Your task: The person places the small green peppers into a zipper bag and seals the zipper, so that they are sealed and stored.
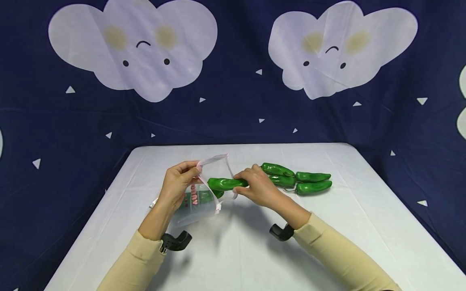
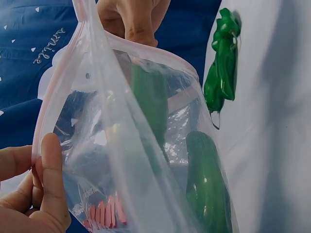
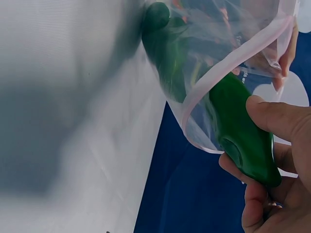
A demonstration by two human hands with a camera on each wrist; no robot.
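My left hand (image 1: 177,182) pinches the pink-edged rim of a clear zip bag (image 1: 193,216), whose mouth gapes to the right. A green pepper (image 1: 223,184) is held by my right hand (image 1: 257,186) between thumb and fingers. Its front part is inside the bag's mouth, as the right wrist view shows, where the pepper (image 3: 240,121) slants past the rim. Lower in the bag lies at least one more green pepper (image 2: 206,182), seen through the plastic. Pink lettering (image 2: 107,212) is printed on the bag.
Several green peppers (image 1: 313,187) lie grouped on the white table (image 1: 262,250), to the right of and beyond my right hand. A dark blue cloth (image 1: 236,109) with clouds and small triangles hangs behind the table's far edge.
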